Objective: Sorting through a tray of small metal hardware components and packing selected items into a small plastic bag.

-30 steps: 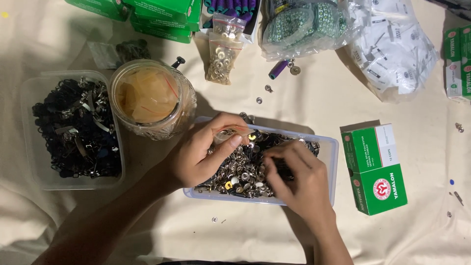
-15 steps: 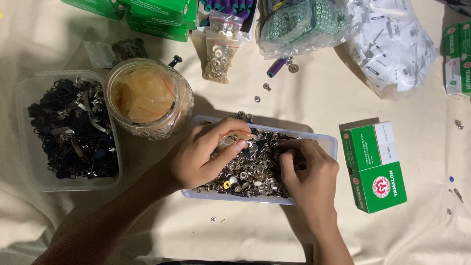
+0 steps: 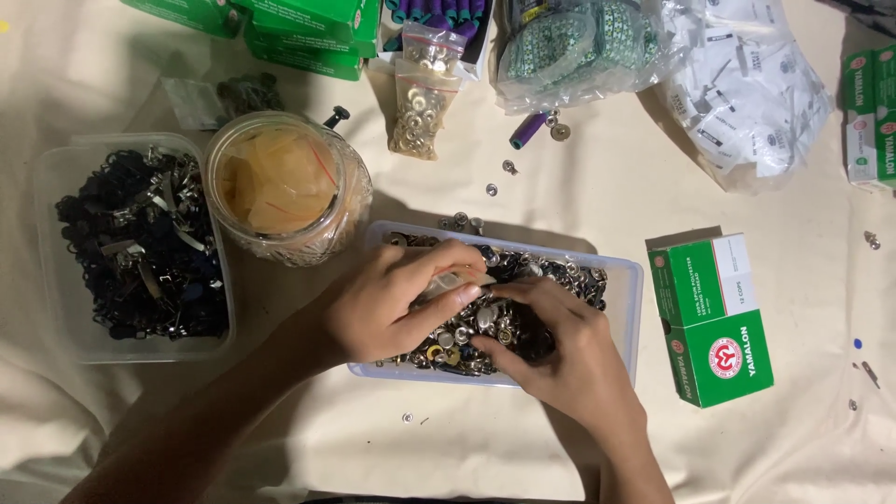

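A clear plastic tray (image 3: 631, 310) full of small metal snap buttons (image 3: 566, 274) lies in the middle of a cream cloth. My left hand (image 3: 387, 306) rests over the tray's left half and grips a small clear plastic bag (image 3: 452, 280) between thumb and fingers. My right hand (image 3: 565, 353) reaches in from the lower right. Its fingertips are bunched together in the pile just below the bag, pinching snap buttons. Both hands cover much of the tray's contents.
A glass jar (image 3: 285, 187) of yellowish bags and a clear tray of dark clips (image 3: 140, 247) stand at the left. A green and white box (image 3: 714, 317) lies to the right. Green boxes (image 3: 303, 33), a bag of snaps (image 3: 420, 98) and other bags (image 3: 747, 84) line the far side. Loose snaps (image 3: 509, 168) dot the cloth.
My right hand has slid left across the tray toward my left hand, and its fingers have closed into the pile. My left hand keeps hold of the clear bag.
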